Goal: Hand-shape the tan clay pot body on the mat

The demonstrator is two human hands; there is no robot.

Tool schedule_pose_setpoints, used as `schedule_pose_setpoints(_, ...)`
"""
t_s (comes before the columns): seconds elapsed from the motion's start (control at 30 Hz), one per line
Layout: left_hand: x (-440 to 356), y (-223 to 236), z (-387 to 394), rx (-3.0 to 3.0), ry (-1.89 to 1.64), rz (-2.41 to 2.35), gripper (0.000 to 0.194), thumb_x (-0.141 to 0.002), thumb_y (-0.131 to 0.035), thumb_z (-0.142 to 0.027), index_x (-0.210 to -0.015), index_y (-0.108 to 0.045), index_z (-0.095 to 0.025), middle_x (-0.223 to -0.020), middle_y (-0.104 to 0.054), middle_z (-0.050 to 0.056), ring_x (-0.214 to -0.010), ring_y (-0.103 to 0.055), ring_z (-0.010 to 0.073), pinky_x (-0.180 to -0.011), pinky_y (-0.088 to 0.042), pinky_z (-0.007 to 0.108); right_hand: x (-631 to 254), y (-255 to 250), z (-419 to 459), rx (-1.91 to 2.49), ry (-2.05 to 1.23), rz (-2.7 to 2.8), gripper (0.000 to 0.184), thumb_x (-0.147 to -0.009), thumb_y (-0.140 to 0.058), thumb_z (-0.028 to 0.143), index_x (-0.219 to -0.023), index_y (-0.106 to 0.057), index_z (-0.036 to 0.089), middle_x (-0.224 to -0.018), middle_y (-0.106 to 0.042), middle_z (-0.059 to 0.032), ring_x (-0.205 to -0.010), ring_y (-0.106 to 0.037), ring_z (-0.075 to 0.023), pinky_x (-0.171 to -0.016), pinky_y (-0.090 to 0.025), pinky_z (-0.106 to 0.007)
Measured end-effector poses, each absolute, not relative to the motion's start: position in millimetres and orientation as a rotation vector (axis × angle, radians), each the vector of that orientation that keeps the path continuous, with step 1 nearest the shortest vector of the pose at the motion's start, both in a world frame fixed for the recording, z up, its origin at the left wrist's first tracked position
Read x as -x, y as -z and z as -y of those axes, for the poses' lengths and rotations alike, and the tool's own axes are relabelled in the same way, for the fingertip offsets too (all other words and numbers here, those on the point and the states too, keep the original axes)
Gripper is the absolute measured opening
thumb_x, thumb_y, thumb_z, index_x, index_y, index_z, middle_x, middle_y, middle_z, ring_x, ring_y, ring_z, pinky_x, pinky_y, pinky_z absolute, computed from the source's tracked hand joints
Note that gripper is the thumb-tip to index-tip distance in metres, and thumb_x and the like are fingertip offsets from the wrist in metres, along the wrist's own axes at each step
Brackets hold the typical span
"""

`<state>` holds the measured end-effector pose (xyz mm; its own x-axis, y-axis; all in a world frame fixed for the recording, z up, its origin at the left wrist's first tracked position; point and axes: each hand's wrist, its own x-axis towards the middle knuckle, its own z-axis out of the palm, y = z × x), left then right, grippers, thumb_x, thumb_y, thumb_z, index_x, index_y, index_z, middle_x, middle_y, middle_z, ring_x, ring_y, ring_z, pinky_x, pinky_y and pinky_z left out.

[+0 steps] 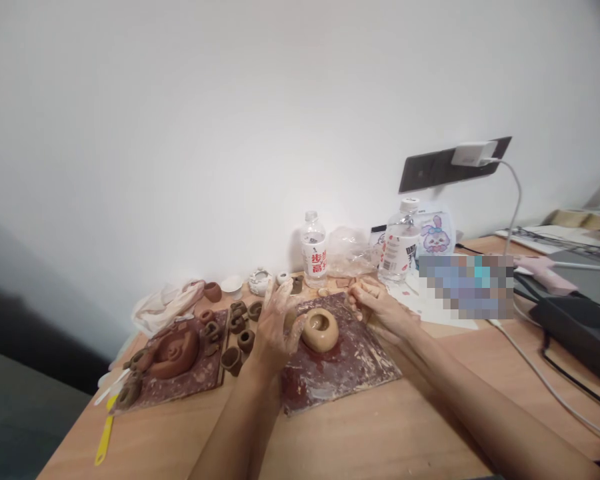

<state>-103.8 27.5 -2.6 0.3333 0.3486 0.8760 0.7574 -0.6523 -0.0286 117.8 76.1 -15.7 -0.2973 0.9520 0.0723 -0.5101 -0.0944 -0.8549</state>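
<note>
A small round tan clay pot (pixel 321 331) with a hollow in its top sits on a dark red, clay-smeared board (pixel 350 370). To its left is my left hand (pixel 276 325), dusted with pale clay, fingers stretched apart and the thumb close by the pot's side. I cannot tell whether that thumb touches the clay. Off the pot's upper right, my right hand (pixel 377 305) is raised with its fingers curled together. What those fingers hold, if anything, is hidden.
On the left, a second board (pixel 195 390) carries a reddish clay teapot-like form (pixel 175 351) and small brown clay pieces. Behind stand two water bottles (pixel 315 250) (pixel 400 243) and a crumpled plastic bag (pixel 347 250). A yellow spoon (pixel 105 433) lies front left; a white cable (pixel 540 387) crosses the right.
</note>
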Motion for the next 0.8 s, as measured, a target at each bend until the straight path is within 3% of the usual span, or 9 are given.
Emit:
schedule_pose_setpoints(0.2, 104.9, 1.2, -25.9, 2.173, 1.222, 0.978, 0.029, -0.090, -0.051, -0.016, -0.118, -0.056, -0.011, -0.128, -0.061, 0.019, -0.136, -0.042, 0.0313, -0.108, -0.041, 0.056, -114.8, 13.7, -75.8, 0.664, -1.678, 0.993, 0.054, -0.076, -0.065, 0.062, -0.054, -0.040, 0.020, -0.038, -0.033, 0.0078, -0.032, -0.027, -0.0047, -0.028, -0.019, -0.016)
schedule_pose_setpoints(0.33, 106.3, 2.3, -26.9, 2.162, 1.243, 0.972, 0.032, -0.090, -0.053, -0.016, -0.121, -0.055, -0.010, -0.130, -0.060, 0.019, -0.134, -0.045, 0.0304, -0.109, -0.040, 0.054, -113.8, 16.0, -73.9, 0.694, -1.646, 1.025, 0.041, -0.062, -0.083, 0.049, -0.065, -0.059, 0.016, -0.059, -0.061, -0.0006, -0.048, -0.052, -0.0075, -0.039, -0.038, -0.016)
schedule_pose_setpoints(0.4, 106.9, 3.5, -28.2, 2.168, 1.242, 0.968, 0.035, -0.090, -0.053, -0.016, -0.124, -0.053, -0.011, -0.132, -0.059, 0.019, -0.132, -0.047, 0.0298, -0.110, -0.039, 0.054, -112.7, 17.5, -72.4, 0.679, -1.654, 1.075, 0.039, -0.055, -0.089, 0.040, -0.073, -0.065, 0.015, -0.068, -0.067, -0.0033, -0.057, -0.058, -0.0091, -0.047, -0.044, -0.017)
schedule_pose_setpoints(0.53, 108.0, 5.5, -30.4, 2.210, 1.242, 1.009, 0.035, -0.090, -0.053, -0.018, -0.125, -0.052, -0.013, -0.134, -0.057, 0.018, -0.135, -0.044, 0.0293, -0.110, -0.040, 0.052, -106.2, 15.7, -70.5, 0.672, -1.638, 1.115, 0.041, -0.059, -0.084, 0.049, -0.066, -0.062, 0.015, -0.058, -0.063, -0.0008, -0.047, -0.053, -0.0082, -0.043, -0.040, -0.018)
schedule_pose_setpoints(0.7, 109.5, 5.1, -31.1, 2.214, 1.303, 1.107, 0.025, -0.090, -0.053, -0.017, -0.114, -0.060, -0.016, -0.131, -0.060, 0.015, -0.131, -0.049, 0.0267, -0.105, -0.047, 0.045, -96.6, -1.7, -72.7, 0.767, -1.503, 1.167, 0.057, -0.071, -0.066, 0.067, -0.048, -0.048, 0.018, -0.034, -0.039, 0.0052, -0.031, -0.029, -0.0051, -0.031, -0.021, -0.020)
schedule_pose_setpoints(0.8, 110.1, 4.0, -31.1, 2.192, 1.341, 1.152, 0.023, -0.091, -0.049, -0.013, -0.109, -0.062, -0.016, -0.125, -0.064, 0.014, -0.123, -0.057, 0.0244, -0.103, -0.049, 0.042, -99.8, -8.8, -77.9, 0.706, -1.445, 1.226, 0.046, -0.067, -0.074, 0.060, -0.060, -0.058, 0.017, -0.048, -0.054, 0.0026, -0.039, -0.040, -0.0064, -0.038, -0.030, -0.020)
